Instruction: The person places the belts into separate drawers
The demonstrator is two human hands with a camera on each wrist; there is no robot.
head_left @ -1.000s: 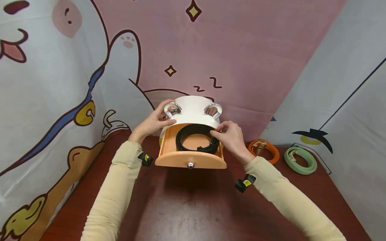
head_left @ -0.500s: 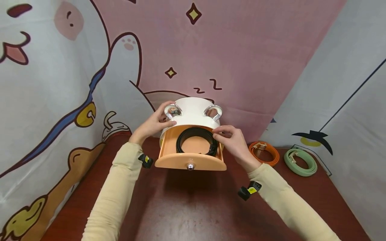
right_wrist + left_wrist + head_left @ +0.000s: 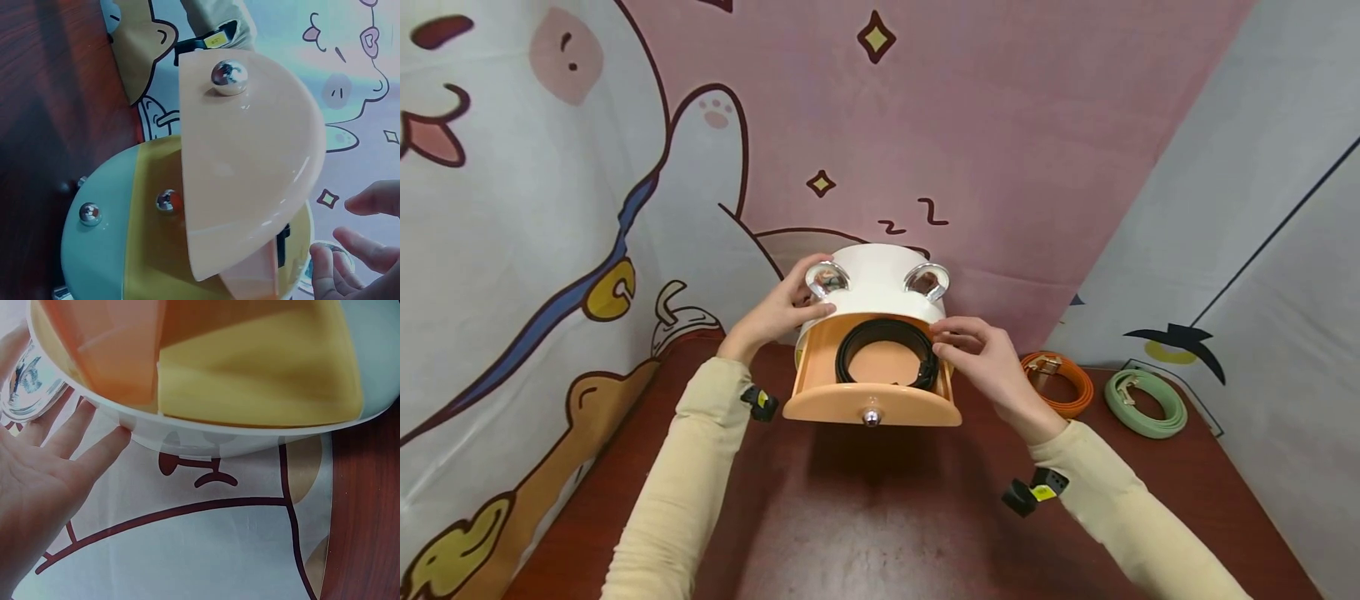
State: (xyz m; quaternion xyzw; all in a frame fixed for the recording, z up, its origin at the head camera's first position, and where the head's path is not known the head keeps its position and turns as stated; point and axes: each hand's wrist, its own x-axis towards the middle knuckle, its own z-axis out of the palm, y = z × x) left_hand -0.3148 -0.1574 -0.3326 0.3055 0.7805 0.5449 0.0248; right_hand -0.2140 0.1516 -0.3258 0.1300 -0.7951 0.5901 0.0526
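Note:
A small white rounded cabinet (image 3: 880, 275) has two silver ear-shaped loops on top. Its peach drawer (image 3: 850, 406) is pulled out, and a coiled black belt (image 3: 850, 350) lies inside. My left hand (image 3: 775, 312) rests on the cabinet's left side by one loop; in the left wrist view its straight, spread fingers (image 3: 103, 453) touch the white shell. Beside the drawer's right rear corner, my right hand (image 3: 988, 358) is held in the air, fingers slightly bent, thumb and fingertips apart with nothing between them. The belt is mostly hidden behind the drawer front (image 3: 250, 162) in the right wrist view.
On the dark red table (image 3: 865, 517), an orange coiled belt (image 3: 1078, 392) and a green coiled belt (image 3: 1161, 425) lie to the right. A printed cartoon cloth (image 3: 1000, 125) hangs behind. Lower yellow and mint drawers (image 3: 94, 250) with silver knobs show in the right wrist view.
My right hand has let go of the black belt and drawn back a little to the right. The belt has settled in the drawer. The left hand stays on the cabinet.

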